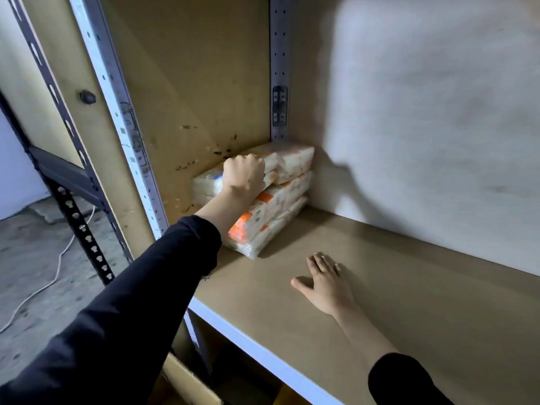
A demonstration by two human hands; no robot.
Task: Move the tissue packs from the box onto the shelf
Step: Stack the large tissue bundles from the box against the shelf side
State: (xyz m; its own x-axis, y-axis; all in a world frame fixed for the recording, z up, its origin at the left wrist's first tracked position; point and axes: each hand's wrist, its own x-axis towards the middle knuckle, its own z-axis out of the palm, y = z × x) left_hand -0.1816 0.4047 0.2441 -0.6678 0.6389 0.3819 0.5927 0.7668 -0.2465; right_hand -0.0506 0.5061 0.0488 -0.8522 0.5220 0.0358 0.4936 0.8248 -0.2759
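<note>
The tissue packs [271, 200] are being seen stacked at the back left corner of the shelf [409, 287], pushed in against the brown side panel [190, 83] and close to the grey rear upright [279, 68]. At least three layers are being counted in the stack, wrapped in clear plastic with orange and white print, the lower packs reaching out further toward the front edge than the top one. The left hand [244, 175] is being closed over the top pack [287, 160], fingers curled down around its near end, knuckles up; the pack is being gripped while it is sitting on the stack. The dark sleeve [146, 287] is being stretched in across the shelf's left front corner. The right hand [327, 283] is being laid flat on the bare board, palm down, fingers spread and released, nothing being held, well apart from the stack and nearer the front edge. The white front lip of the shelf [263, 355] is being crossed by both forearms. Below that lip, a cardboard flap [190, 381] is being glimpsed, though what it belongs to cannot be told. A white cable [52, 276] is being seen trailing across the concrete floor [29, 258] at the left.
</note>
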